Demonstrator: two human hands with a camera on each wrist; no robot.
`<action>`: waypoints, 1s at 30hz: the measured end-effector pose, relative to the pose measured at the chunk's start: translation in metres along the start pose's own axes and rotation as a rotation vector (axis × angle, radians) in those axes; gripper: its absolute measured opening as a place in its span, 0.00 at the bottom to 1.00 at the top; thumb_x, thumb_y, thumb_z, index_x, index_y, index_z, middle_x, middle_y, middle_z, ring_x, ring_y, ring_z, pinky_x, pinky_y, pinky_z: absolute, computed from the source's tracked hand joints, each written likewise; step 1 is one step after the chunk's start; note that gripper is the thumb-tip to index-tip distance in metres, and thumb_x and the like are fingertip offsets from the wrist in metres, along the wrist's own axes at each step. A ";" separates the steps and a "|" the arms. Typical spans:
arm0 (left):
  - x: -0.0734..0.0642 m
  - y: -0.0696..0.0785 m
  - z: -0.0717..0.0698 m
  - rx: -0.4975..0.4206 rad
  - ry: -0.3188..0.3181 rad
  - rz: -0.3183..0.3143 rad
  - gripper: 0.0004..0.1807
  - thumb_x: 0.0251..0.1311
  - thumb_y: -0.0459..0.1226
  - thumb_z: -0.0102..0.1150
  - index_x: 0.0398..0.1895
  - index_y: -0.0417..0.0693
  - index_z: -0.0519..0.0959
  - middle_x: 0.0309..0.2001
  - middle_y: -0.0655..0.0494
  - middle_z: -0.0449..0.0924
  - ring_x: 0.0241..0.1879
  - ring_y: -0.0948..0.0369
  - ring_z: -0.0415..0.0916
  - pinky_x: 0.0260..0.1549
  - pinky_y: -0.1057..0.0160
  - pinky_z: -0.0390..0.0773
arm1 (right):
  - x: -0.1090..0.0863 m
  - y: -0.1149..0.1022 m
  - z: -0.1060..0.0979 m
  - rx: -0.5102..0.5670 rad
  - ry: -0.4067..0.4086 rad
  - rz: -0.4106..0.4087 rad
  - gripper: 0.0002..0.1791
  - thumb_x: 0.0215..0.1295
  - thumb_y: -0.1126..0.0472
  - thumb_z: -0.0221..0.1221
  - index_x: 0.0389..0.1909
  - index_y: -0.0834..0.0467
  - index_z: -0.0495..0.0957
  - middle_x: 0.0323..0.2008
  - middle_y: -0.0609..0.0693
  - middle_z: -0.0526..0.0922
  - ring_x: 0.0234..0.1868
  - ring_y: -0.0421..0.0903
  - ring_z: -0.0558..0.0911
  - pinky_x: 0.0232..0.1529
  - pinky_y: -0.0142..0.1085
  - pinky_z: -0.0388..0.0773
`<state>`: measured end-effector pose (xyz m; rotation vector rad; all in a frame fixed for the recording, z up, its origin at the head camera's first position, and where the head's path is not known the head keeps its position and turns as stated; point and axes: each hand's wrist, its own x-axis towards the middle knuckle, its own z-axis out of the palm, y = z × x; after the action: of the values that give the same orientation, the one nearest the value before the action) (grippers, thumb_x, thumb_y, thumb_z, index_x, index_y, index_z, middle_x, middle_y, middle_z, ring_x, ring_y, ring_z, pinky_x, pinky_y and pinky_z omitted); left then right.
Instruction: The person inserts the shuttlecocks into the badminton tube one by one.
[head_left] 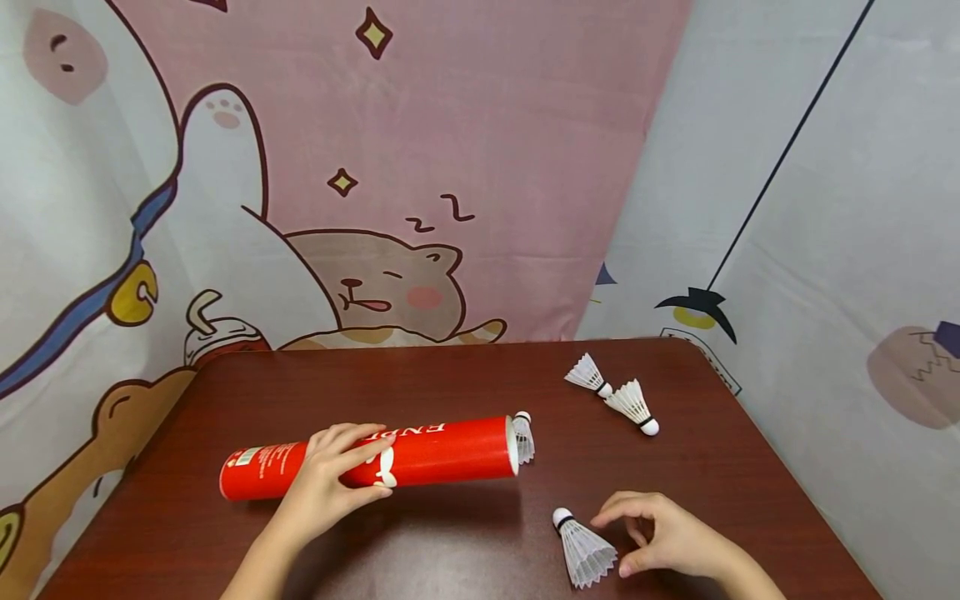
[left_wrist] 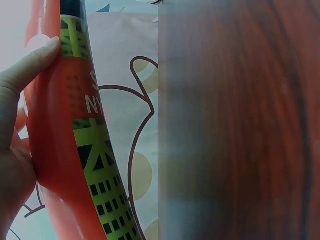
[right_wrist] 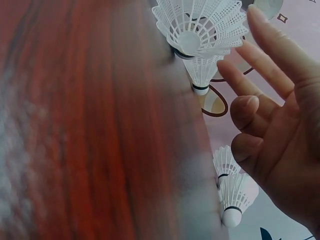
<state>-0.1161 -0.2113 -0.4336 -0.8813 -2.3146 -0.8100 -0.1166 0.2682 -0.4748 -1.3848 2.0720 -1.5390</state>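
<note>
My left hand (head_left: 330, 475) grips a long red shuttlecock tube (head_left: 457, 454) around its middle, thumb on the near side and fingers over the top. The tube lies sideways, its rim end pointing right and casting a shadow on the table below. In the left wrist view, the tube (left_wrist: 50, 145) shows a green and black printed band. My right hand (head_left: 667, 537) is beside a white shuttlecock (head_left: 585, 550), thumb and forefinger apart near its skirt, holding nothing. Another shuttlecock (head_left: 523, 437) is partly hidden behind the tube's right end.
Two more shuttlecocks, one (head_left: 588, 375) behind the other (head_left: 633, 407), lie close together at the back right of the dark red-brown wooden table (head_left: 420, 375). A cartoon-printed cloth (head_left: 525, 167) hangs behind and beside the table.
</note>
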 end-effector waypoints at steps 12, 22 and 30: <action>0.000 0.001 -0.001 -0.003 -0.019 -0.017 0.38 0.35 0.43 0.79 0.58 0.59 0.79 0.55 0.56 0.76 0.53 0.57 0.68 0.48 0.50 0.58 | 0.002 -0.004 0.003 -0.043 0.005 0.075 0.23 0.48 0.71 0.71 0.48 0.57 0.81 0.41 0.53 0.81 0.19 0.40 0.68 0.18 0.27 0.70; -0.001 0.001 -0.001 -0.013 -0.013 -0.020 0.37 0.35 0.43 0.80 0.57 0.59 0.80 0.55 0.56 0.76 0.52 0.57 0.68 0.49 0.49 0.58 | 0.001 0.004 0.003 -0.081 0.016 0.058 0.18 0.51 0.71 0.69 0.44 0.55 0.82 0.38 0.49 0.82 0.21 0.36 0.69 0.19 0.25 0.68; 0.000 0.002 -0.001 -0.004 -0.012 -0.022 0.38 0.35 0.43 0.80 0.58 0.59 0.79 0.55 0.57 0.76 0.53 0.56 0.68 0.49 0.48 0.58 | 0.003 0.003 0.003 -0.105 0.059 0.047 0.14 0.55 0.71 0.66 0.42 0.54 0.83 0.36 0.47 0.83 0.24 0.32 0.70 0.19 0.27 0.69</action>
<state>-0.1141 -0.2108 -0.4324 -0.8660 -2.3374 -0.8210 -0.1181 0.2642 -0.4774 -1.3295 2.2340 -1.4896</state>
